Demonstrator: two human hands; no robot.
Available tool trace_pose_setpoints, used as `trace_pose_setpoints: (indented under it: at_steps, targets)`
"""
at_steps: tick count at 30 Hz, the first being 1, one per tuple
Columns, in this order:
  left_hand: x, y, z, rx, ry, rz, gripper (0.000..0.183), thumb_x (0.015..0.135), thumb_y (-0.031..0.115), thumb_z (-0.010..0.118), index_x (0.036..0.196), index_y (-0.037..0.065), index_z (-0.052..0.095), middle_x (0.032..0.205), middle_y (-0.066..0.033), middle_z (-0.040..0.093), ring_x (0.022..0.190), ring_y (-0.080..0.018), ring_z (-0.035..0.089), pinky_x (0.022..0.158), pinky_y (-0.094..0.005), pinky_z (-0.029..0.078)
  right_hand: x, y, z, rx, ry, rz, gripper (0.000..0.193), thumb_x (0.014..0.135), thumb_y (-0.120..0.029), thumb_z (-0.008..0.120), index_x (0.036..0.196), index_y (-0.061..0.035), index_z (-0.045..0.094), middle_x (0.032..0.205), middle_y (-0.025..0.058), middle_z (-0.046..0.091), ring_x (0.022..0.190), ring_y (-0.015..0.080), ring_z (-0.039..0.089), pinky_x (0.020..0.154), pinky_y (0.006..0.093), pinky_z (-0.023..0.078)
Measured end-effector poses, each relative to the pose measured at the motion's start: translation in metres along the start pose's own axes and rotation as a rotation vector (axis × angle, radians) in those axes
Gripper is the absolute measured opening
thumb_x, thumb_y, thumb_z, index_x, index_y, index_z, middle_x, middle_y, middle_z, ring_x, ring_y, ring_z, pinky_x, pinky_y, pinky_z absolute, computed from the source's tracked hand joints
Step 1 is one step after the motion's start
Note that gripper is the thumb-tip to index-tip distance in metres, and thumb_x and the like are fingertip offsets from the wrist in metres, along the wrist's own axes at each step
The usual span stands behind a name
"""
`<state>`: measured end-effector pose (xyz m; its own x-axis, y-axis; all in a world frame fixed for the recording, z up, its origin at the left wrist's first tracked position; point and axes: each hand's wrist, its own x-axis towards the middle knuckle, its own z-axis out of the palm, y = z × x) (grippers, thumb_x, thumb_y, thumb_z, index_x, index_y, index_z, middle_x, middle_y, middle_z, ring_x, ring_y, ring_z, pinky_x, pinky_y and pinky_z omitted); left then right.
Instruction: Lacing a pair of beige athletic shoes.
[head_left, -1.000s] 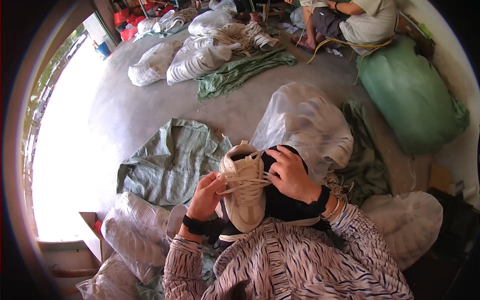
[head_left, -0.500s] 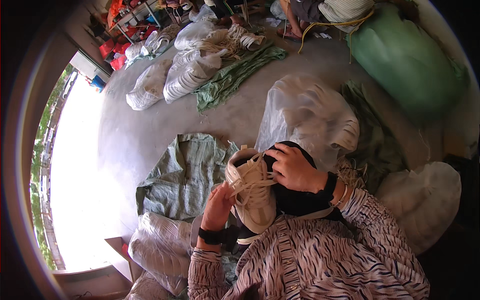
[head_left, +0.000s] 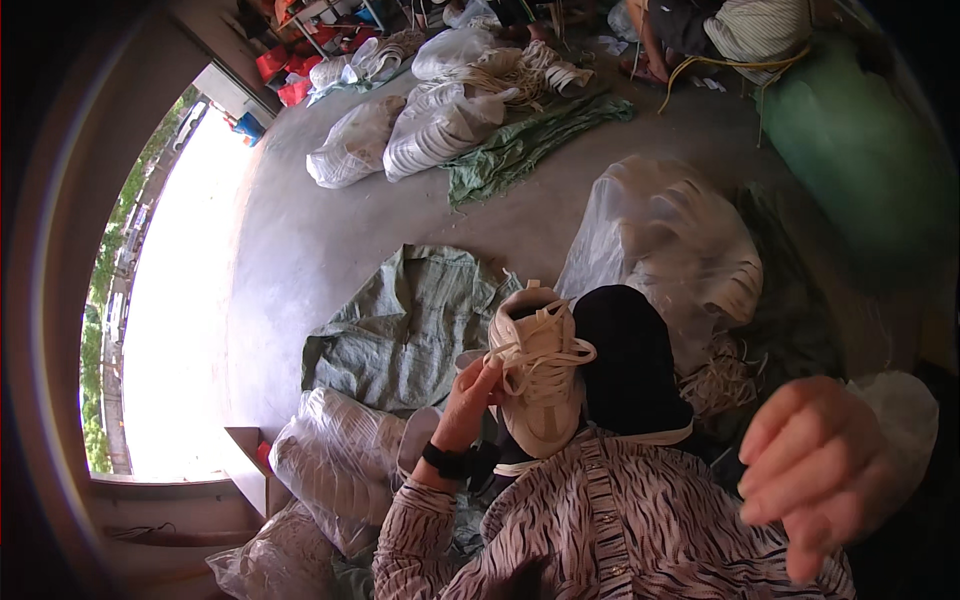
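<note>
A cream lace-up shoe [head_left: 545,425] was held over the lap, toe pointed at the wearer's body, opening turned away. Its flat cream laces [head_left: 540,370] were threaded through the front, with loose loops spread over the upper part. The laces were pinched between thumb and fingertips of the left hand [head_left: 466,405] at the shoe's left side. A black wristband [head_left: 446,460] was worn on that wrist. The right hand [head_left: 820,465] was raised at lower right, well apart from the shoe, blurred, fingers loosely bent; whether anything was gripped could not be told.

A rounded black-clothed knee [head_left: 630,360] was seen just right of the shoe. A black-and-pale patterned knit top [head_left: 600,500] was worn. Beyond the knee, a clear plastic bag [head_left: 620,230] of pale pieces was set on the grey concrete floor [head_left: 290,235], with a tangle of pale cords [head_left: 722,380] near it. A creased grey-green woven sheet [head_left: 400,330] was spread left of the shoe; more filled clear bags [head_left: 330,450] were placed below it. Farther off, a co-worker in a striped shirt [head_left: 760,35] was partly seen near a big green sack [head_left: 850,150].
</note>
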<state>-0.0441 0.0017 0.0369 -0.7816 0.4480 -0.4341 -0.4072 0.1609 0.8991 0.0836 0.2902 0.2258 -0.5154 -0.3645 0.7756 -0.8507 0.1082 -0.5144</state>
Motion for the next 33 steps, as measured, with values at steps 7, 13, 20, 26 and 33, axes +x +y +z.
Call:
trace_pose_setpoints:
  at_steps: [7,13,20,26,33]
  targets:
    - [-0.016,-0.013,-0.019,-0.172,0.038,-0.068,0.026,0.094,0.026,0.049,0.097,0.002,0.058,0.089,0.0018,0.059,0.079,-0.006,0.053,0.074,-0.0212,0.042,0.002,-0.008,0.035,0.144,0.409,-0.33,0.036,0.089,-0.019,0.059,0.12,-0.0326,0.047,0.07,-0.0031,0.054,0.051,0.008,0.052,0.051,0.0223,0.044]
    - [-0.044,-0.001,-0.016,-0.08,-0.009,0.078,0.023,0.095,0.022,0.048,0.1,0.002,0.057,0.097,-0.0001,0.058,0.09,-0.0083,0.054,0.083,-0.0244,0.042,-0.009,-0.005,0.034,0.129,0.492,-0.348,0.032,0.089,-0.018,0.058,0.117,-0.0291,0.047,0.072,-0.0041,0.054,0.05,0.0082,0.052,0.05,0.022,0.044]
    - [-0.055,-0.028,-0.039,-0.588,0.149,0.03,0.022,0.095,0.029,0.049,0.092,0.009,0.058,0.093,-0.0028,0.06,0.09,-0.0168,0.056,0.08,-0.0319,0.044,-0.004,0.012,0.036,0.147,0.531,-0.412,0.029,0.089,-0.017,0.057,0.114,-0.0249,0.046,0.075,-0.0052,0.055,0.049,0.0083,0.052,0.049,0.0218,0.044]
    - [-0.049,-0.014,-0.036,-0.613,-0.023,0.032,0.045,0.097,0.045,0.036,0.101,0.005,0.057,0.104,-0.0033,0.059,0.092,-0.0118,0.054,0.084,-0.0275,0.038,-0.003,0.016,0.039,0.119,0.555,-0.435,0.026,0.089,-0.016,0.057,0.112,-0.0214,0.046,0.077,-0.0061,0.056,0.048,0.0085,0.053,0.049,0.0216,0.044]
    - [-0.048,-0.015,-0.023,-0.255,0.233,-0.058,0.018,0.091,0.025,0.054,0.098,0.01,0.06,0.088,0.0048,0.058,0.081,-0.0039,0.053,0.074,-0.0187,0.039,0.002,0.017,0.031,0.079,0.596,-0.511,0.023,0.089,-0.015,0.056,0.109,-0.0172,0.045,0.079,-0.0072,0.057,0.047,0.0086,0.053,0.048,0.0213,0.044]
